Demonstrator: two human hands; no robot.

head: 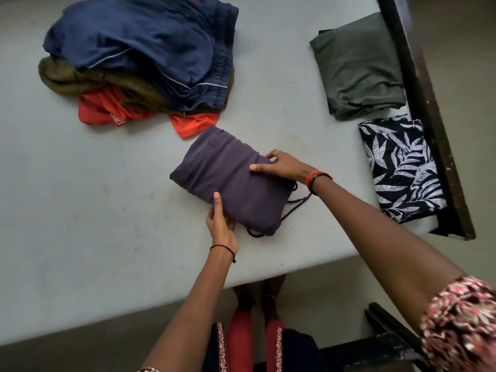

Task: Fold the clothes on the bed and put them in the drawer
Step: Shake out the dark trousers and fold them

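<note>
On the pale grey mattress (80,197) a folded purple drawstring garment (230,178) lies near the middle. The left hand (221,226) grips its near-left edge, thumb on top and fingers tucked under, and the right hand (284,167) grips its right edge, fingers curled round it. A folded grey-green garment (357,65) and a folded dark leaf-print garment (402,170) sit at the right, while the loose heap of navy, olive and red-orange clothes (150,49) at far left wants folding and no drawer shows, so roughly half the folding and all the stowing seem left.

Pile (139,49) far left on bed (80,210); bundle (230,178) centre; 2 folded garments (357,68) (402,167) right, apparently apart.
</note>
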